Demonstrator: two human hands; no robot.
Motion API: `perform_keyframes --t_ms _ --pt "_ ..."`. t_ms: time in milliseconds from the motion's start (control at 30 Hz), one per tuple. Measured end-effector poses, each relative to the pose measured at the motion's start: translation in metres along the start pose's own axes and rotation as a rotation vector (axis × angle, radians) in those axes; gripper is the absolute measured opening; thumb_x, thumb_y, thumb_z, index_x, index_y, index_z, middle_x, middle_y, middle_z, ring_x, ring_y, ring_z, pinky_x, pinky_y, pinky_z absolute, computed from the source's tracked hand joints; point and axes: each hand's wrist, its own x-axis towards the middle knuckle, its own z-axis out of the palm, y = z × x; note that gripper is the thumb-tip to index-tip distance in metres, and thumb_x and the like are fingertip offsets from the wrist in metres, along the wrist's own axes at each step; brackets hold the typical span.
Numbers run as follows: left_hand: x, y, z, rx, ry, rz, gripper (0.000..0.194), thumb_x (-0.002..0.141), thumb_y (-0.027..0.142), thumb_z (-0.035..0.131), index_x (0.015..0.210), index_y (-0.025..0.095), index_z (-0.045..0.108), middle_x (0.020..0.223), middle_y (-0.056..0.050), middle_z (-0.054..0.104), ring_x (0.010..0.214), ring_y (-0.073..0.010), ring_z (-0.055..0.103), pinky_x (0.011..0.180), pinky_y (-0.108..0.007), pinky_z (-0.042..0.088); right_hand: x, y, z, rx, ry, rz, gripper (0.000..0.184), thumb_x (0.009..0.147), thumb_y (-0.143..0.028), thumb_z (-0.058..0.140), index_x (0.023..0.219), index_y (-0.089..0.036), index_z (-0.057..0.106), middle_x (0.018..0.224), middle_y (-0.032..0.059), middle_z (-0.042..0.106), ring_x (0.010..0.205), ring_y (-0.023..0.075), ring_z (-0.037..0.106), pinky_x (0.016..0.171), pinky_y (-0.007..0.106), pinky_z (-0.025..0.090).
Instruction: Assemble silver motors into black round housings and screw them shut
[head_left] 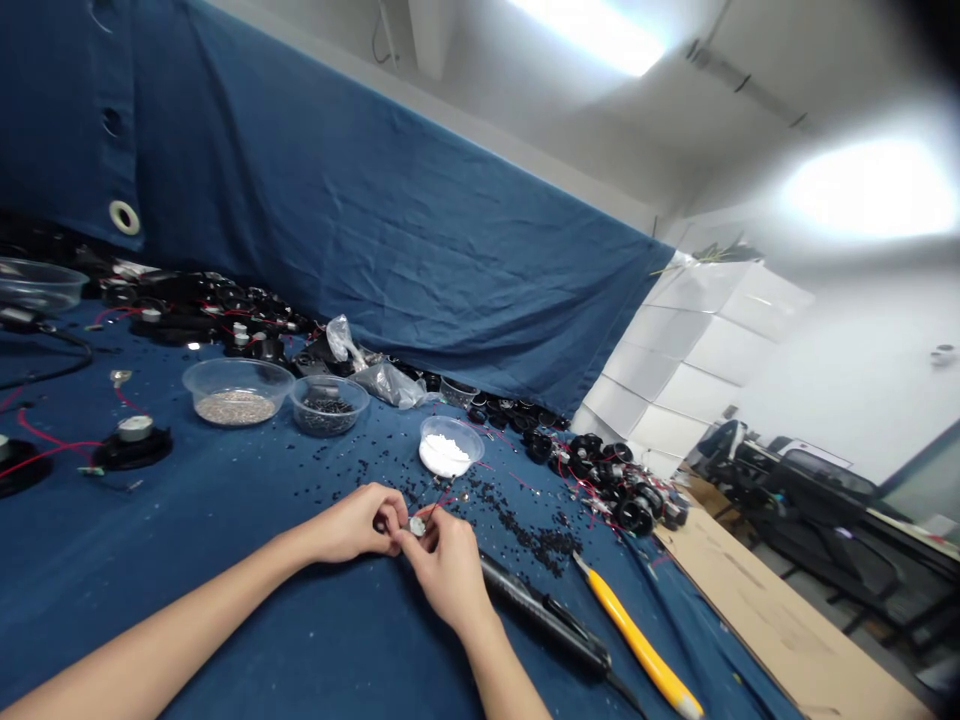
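My left hand (pixel 349 525) and my right hand (pixel 446 570) meet above the blue cloth, their fingertips pinching a small silver part (pixel 416 526) with thin red wire at it. The fingers hide most of the part. Just right of my right hand lies a black corded hand tool (pixel 544 615), and beyond it a yellow utility knife (pixel 641 640). Black granules (pixel 525 530) are scattered in front of my hands. A small clear cup of white powder (pixel 444 450) stands ahead of them.
Clear bowls of tan granules (pixel 236 405) and black granules (pixel 328 412) stand on the blue cloth (pixel 247 620). Black round parts with red wires (pixel 615 490) are heaped along the back, below a blue curtain (pixel 375 200). A cardboard sheet (pixel 772 625) lies at right.
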Motion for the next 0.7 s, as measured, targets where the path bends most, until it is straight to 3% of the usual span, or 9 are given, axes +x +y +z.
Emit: perform_keyframes --t_ms 167,567,700 --pt "-0.004 0.004 0.000 0.038 0.020 0.024 0.019 0.065 0.013 0.062 0.085 0.014 0.060 0.073 -0.001 0.071 0.071 -0.0164 0.063 0.067 -0.023 0.044 -0.003 -0.001 0.005 -0.075 0.011 -0.001 0.013 0.084 -0.029 0.063 0.083 -0.016 0.063 0.066 0.0014 0.063 0.058 0.0149 0.057 0.055 0.022 0.033" --pt "-0.013 0.012 0.001 0.110 0.024 0.036 0.021 0.061 0.010 0.056 0.081 0.014 0.061 0.071 0.000 0.067 0.068 -0.0153 0.059 0.064 -0.022 0.041 -0.005 -0.008 0.010 0.055 -0.027 -0.028 0.015 0.082 -0.023 0.063 0.070 -0.014 0.062 0.067 0.0009 0.061 0.057 0.0114 0.049 0.053 0.021 0.029" --pt "-0.009 0.007 0.003 0.109 0.034 0.035 0.021 0.059 0.010 0.058 0.079 0.015 0.061 0.068 0.002 0.065 0.066 -0.0145 0.056 0.063 -0.022 0.040 -0.004 -0.007 0.012 -0.017 0.015 -0.019 0.018 0.080 -0.025 0.065 0.067 -0.016 0.056 0.059 -0.0027 0.052 0.054 0.0107 0.044 0.052 0.022 0.025"
